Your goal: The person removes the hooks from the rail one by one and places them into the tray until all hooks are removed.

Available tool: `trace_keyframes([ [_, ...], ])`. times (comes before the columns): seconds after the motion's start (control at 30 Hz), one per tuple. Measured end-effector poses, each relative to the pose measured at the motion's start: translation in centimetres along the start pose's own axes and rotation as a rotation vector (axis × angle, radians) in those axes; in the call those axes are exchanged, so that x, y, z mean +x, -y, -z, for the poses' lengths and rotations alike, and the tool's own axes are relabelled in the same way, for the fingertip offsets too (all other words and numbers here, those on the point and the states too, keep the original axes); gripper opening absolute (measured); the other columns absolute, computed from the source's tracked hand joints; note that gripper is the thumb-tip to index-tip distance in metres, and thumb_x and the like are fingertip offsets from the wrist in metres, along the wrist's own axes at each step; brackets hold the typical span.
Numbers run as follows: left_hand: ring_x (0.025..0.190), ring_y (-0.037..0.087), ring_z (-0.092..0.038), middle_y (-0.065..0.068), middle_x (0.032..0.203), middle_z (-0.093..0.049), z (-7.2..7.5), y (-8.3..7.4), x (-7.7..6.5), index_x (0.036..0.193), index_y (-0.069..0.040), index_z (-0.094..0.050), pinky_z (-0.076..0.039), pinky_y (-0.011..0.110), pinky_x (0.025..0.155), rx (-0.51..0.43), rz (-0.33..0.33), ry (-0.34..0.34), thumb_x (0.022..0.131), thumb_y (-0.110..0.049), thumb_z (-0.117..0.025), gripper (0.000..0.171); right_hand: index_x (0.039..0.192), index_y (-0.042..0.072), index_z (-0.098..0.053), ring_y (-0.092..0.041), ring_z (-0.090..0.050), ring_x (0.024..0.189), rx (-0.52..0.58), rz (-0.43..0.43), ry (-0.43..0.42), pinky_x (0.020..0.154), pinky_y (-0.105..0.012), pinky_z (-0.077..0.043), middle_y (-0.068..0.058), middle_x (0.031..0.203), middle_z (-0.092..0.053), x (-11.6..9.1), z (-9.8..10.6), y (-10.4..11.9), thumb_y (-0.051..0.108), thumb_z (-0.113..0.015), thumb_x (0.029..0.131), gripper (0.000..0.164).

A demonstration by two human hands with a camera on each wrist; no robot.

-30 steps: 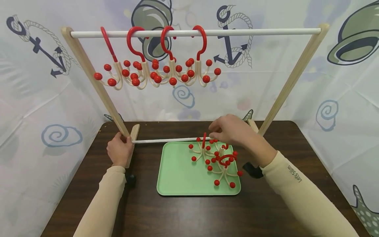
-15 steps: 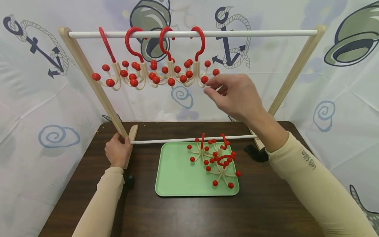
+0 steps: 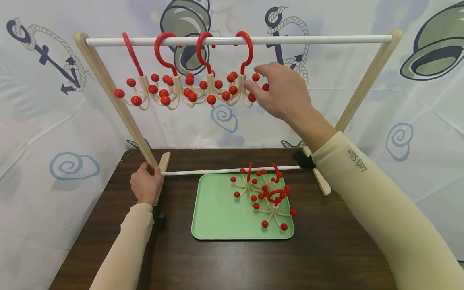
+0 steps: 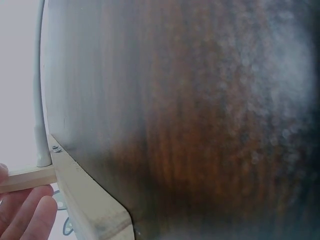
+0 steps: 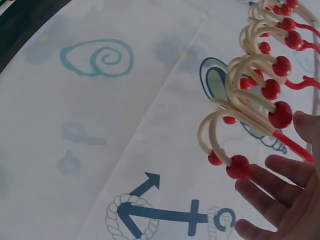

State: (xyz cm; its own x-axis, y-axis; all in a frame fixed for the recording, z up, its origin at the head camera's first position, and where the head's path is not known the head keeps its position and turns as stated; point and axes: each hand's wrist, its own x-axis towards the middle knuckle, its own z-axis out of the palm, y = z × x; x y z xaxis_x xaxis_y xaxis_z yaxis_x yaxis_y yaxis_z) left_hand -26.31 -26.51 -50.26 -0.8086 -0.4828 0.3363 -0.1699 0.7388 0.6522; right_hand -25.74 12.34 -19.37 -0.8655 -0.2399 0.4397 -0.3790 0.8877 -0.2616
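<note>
My left hand (image 3: 146, 184) grips the foot of the rack's left wooden post (image 3: 119, 102). In the left wrist view, its fingers (image 4: 35, 215) lie under the wood, with the thumb edge above. Raised at the upper right, my right hand (image 3: 284, 90) is beside the rightmost multi-hook hanger (image 3: 242, 82), thumb and fingers apart around its stem and balls. Whether they touch it cannot be told. This hanger has a red hook and cream arms tipped with red balls. It and several others hang from the white rod (image 3: 319, 39).
A green tray (image 3: 217, 217) on the dark wood table (image 3: 232, 266) holds 3 more such hangers, bunched at its right. A thin lower rod (image 3: 195, 172) crosses behind it. The right wooden post (image 3: 366, 86) stands beyond my right arm. A patterned cloth (image 3: 304, 121) hangs behind.
My right hand has risen from above the tray to the rightmost hanging hanger. The left hand keeps its hold on the post. The hangers look unmoved.
</note>
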Motion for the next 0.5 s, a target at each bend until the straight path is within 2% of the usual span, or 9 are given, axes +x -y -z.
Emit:
trace_keyframes([
  [0.3, 0.079, 0.043, -0.063, 0.02, 0.087, -0.069, -0.1, 0.5, 0.2, 0.105, -0.003, -0.067, -0.044, 0.057, 0.071, 0.012, -0.011, -0.03, 0.091, -0.024, -0.061, 0.027, 0.133, 0.015, -0.062, -0.015, -0.061, 0.107, 0.202, -0.103, 0.083, 0.08, -0.031, -0.049, -0.001, 0.119, -0.067, 1.9, -1.0, 0.6, 0.048, -0.057, 0.094, 0.051],
  [0.5, 0.079, 0.042, -0.063, 0.02, 0.087, -0.068, -0.1, 0.1, 0.2, 0.106, -0.002, -0.067, -0.045, 0.057, 0.071, 0.013, -0.014, -0.025, 0.091, -0.024, -0.062, 0.027, 0.133, 0.018, -0.062, -0.016, -0.058, 0.098, 0.209, -0.179, 0.126, 0.074, -0.031, -0.048, -0.001, 0.114, -0.069, 2.4, -1.1, 0.7, 0.049, -0.056, 0.094, 0.05],
])
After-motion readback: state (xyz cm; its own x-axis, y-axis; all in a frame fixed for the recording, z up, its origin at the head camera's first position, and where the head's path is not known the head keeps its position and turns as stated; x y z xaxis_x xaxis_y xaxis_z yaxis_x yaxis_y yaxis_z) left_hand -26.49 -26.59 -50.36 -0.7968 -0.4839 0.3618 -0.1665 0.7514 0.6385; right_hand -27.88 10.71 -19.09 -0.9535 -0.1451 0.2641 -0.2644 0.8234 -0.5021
